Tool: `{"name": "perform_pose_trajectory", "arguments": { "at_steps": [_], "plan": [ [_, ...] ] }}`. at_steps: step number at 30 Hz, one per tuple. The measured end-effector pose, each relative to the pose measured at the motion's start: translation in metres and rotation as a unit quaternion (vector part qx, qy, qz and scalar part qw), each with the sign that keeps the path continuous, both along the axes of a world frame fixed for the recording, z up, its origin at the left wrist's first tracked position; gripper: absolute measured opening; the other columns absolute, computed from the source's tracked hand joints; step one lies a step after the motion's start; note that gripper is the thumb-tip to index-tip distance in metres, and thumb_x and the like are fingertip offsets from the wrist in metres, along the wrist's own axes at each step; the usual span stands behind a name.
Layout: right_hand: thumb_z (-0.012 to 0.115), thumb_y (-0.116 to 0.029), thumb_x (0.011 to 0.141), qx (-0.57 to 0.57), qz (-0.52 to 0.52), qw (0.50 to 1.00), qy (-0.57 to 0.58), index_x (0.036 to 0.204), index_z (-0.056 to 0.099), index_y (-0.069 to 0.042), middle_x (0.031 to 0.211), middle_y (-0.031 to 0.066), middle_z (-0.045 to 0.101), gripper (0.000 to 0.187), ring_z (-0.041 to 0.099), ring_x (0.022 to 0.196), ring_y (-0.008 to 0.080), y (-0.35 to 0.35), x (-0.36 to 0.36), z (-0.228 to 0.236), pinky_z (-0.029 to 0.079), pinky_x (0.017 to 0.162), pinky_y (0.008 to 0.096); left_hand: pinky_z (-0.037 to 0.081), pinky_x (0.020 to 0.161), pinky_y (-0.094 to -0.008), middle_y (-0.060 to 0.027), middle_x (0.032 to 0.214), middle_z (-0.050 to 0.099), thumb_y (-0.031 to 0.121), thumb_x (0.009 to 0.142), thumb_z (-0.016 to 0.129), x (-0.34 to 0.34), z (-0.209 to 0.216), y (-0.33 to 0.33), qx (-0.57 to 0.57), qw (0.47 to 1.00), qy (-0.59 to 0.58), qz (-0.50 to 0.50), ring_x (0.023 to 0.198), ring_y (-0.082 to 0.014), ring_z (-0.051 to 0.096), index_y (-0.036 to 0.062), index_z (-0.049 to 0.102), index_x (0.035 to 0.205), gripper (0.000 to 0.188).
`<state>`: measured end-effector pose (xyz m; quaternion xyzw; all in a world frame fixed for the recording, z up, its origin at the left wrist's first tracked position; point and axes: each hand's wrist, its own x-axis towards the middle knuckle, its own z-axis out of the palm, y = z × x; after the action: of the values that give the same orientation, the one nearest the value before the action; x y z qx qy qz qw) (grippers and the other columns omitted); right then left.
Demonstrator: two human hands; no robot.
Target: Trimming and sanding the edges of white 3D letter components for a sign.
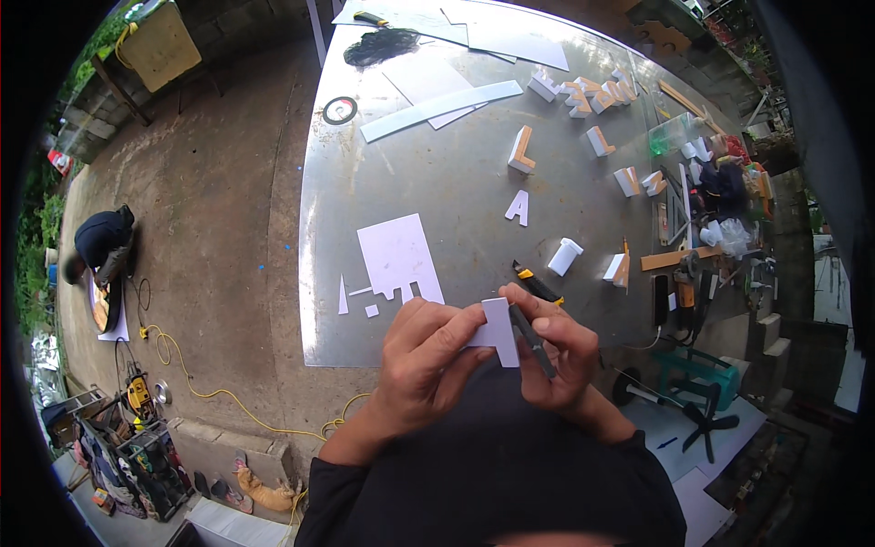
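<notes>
Close in front of my body, my left hand [417, 363] pinches a white T-shaped sheet piece [501, 339] between thumb and fingers. A flat dark grey tool, like a small file [532, 341], is gripped in my right hand [561, 357] and lies along the piece's right edge. Just beyond my right hand, a yellow-and-black utility knife [536, 282] rests on the metal table [437, 187]. Beyond my left hand lies a white sheet [398, 251] with notches cut from its near edge. A thin white letter A [518, 208] lies flat farther off.
Block letters with wooden-coloured faces [521, 150] stand toward the table's right and far side. A white block letter [565, 256] sits near the knife. A tape roll [340, 110] and white strip [442, 110] lie far left. On the floor, another person [105, 244] bends down; a yellow cord [219, 393] runs nearby.
</notes>
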<state>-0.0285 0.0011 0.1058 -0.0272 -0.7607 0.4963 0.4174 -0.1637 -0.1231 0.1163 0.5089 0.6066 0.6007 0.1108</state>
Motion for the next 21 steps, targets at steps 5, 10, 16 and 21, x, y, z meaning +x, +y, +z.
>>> {"name": "perform_pose_trajectory", "arguments": {
  "at_steps": [5,10,16,21],
  "plan": [
    [0.063,0.003,0.083,0.106,-0.091,0.989,-0.049,0.132,0.055,-0.003,0.129,0.0253,0.058,0.05,0.057,0.121,0.0402,0.008,0.001,0.009,0.048,0.1,0.0445,0.041,0.062,-0.0356,-0.0077,0.08,0.059,0.004,0.074,0.077,-0.003,0.005,-0.002,-0.032,0.999,0.001,-0.003,0.066,-0.023,0.05,-0.0012,0.064,0.113,0.042],
    [0.069,-0.007,0.084,0.192,-0.085,0.976,-0.056,0.124,0.063,-0.004,0.129,0.0209,0.06,0.04,0.054,0.124,0.0392,0.01,-0.005,0.017,0.045,0.103,0.0447,0.043,0.063,-0.0343,-0.0088,0.085,0.061,0.003,0.077,0.074,-0.007,0.009,0.004,-0.016,0.998,-0.034,-0.043,0.07,-0.0239,0.054,-0.0017,0.063,0.111,0.035],
    [0.063,0.003,0.081,0.132,-0.04,0.988,-0.069,0.126,0.061,-0.003,0.128,0.0219,0.06,0.045,0.057,0.121,0.0385,0.017,-0.007,0.015,0.047,0.101,0.045,0.044,0.064,-0.0277,-0.0068,0.088,0.064,0.006,0.089,0.067,-0.003,0.006,-0.002,-0.071,0.875,-0.44,-0.188,0.077,-0.013,0.058,-0.0023,0.062,0.108,0.021],
    [0.061,0.006,0.08,0.085,-0.05,0.994,-0.04,0.125,0.063,-0.003,0.127,0.0221,0.061,0.046,0.056,0.122,0.0385,0.019,-0.005,0.008,0.046,0.102,0.0443,0.039,0.06,-0.0212,-0.0018,0.083,0.062,0.015,0.096,0.061,-0.008,0.0,-0.001,-0.089,0.76,-0.582,-0.275,0.072,-0.0058,0.056,-0.0008,0.062,0.109,0.02]
  ]
}}
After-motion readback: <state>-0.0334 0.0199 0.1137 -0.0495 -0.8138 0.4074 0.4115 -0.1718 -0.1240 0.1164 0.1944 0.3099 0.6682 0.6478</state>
